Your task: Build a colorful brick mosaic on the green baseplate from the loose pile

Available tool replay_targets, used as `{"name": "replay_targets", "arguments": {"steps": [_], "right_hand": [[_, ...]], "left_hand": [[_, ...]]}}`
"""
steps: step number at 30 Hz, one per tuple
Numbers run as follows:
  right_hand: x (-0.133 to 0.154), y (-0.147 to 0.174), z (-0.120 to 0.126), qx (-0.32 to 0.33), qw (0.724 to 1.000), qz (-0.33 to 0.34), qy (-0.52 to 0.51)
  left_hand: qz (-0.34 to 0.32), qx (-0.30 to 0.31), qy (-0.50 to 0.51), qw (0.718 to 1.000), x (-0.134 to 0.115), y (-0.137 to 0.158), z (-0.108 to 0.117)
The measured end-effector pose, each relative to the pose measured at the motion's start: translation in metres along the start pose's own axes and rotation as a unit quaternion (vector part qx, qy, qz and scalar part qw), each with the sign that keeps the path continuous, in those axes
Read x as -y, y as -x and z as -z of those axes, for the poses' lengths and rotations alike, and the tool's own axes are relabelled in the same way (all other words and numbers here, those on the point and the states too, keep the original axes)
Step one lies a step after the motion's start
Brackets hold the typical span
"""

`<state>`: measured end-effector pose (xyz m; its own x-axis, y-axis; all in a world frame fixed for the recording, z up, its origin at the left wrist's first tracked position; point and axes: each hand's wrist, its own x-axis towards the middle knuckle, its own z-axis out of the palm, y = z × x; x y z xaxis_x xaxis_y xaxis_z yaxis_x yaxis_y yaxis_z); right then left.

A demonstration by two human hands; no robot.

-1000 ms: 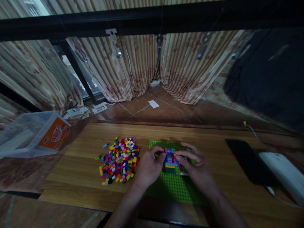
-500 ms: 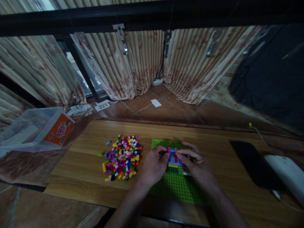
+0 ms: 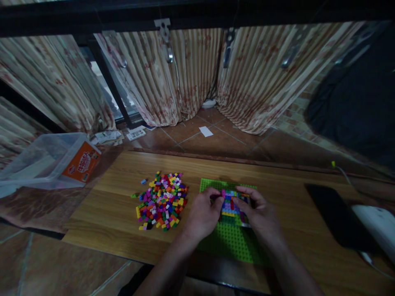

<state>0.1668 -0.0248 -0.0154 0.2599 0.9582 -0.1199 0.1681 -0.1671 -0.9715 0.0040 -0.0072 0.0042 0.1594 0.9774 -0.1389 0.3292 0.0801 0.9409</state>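
Note:
A block of colourful toy building bricks (image 3: 228, 208), in rows of blue, purple, yellow and dark green, sits on the far half of a green studded baseplate (image 3: 233, 242). My left hand (image 3: 204, 213) is closed at its left edge, thumb and fingertips against a magenta brick at the far left corner. On the other side, my right hand (image 3: 261, 211) holds the block, thumb pressed on top near a red brick and fingers curled over the far right edge. Both hands hide parts of the block, so I cannot tell whether a loose brick is between the fingers.
A pile of loose mixed bricks (image 3: 165, 201) lies left of the baseplate on the wooden table (image 3: 108, 205). To the right are a black phone-like slab (image 3: 336, 213) and a white device (image 3: 376, 226) with a cable. A clear plastic bin (image 3: 52, 160) stands beyond the table's left end.
The view has shifted slightly. My right index finger has moved from the top of the bricks towards the far edge, while the thumb stays pressed on top. My left hand keeps its hold.

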Motion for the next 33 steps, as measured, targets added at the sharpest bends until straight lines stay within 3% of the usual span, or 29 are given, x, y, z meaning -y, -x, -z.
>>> {"name": "replay_targets", "arguments": {"steps": [7,13,17,19,21,23,25,27,29,33], "right_hand": [[0.002,-0.001,0.000,0.003,0.999,-0.047,-0.003],[-0.002,-0.003,-0.003,-0.004,1.000,-0.026,-0.009],[-0.002,-0.003,-0.001,0.023,0.998,-0.037,-0.044],[-0.001,-0.002,0.003,0.027,0.998,-0.029,-0.043],[0.000,0.000,0.007,0.000,1.000,0.001,-0.020],[0.002,0.003,0.011,-0.053,0.997,0.062,0.019],[0.006,0.007,0.010,-0.101,0.982,0.145,0.059],[0.011,0.012,0.005,-0.109,0.963,0.227,0.096],[0.017,0.018,-0.002,-0.076,0.946,0.289,0.128],[0.028,0.026,-0.018,-0.007,0.920,0.350,0.177]], "left_hand": [[0.007,-0.002,-0.003,1.000,-0.006,0.002,0.001],[0.003,-0.003,-0.003,1.000,-0.001,0.000,0.000],[0.022,-0.013,0.092,0.995,0.005,-0.004,-0.001],[0.071,-0.042,0.219,0.972,0.003,-0.005,0.003],[0.126,-0.049,0.370,0.919,-0.002,-0.006,0.010],[0.153,-0.021,0.491,0.857,-0.007,-0.007,0.017],[0.152,0.005,0.558,0.816,-0.011,-0.008,0.022],[0.141,0.011,0.588,0.797,-0.014,-0.009,0.023],[0.129,0.011,0.603,0.787,-0.016,-0.009,0.021],[0.102,0.025,0.618,0.779,-0.021,-0.006,0.013]]}}
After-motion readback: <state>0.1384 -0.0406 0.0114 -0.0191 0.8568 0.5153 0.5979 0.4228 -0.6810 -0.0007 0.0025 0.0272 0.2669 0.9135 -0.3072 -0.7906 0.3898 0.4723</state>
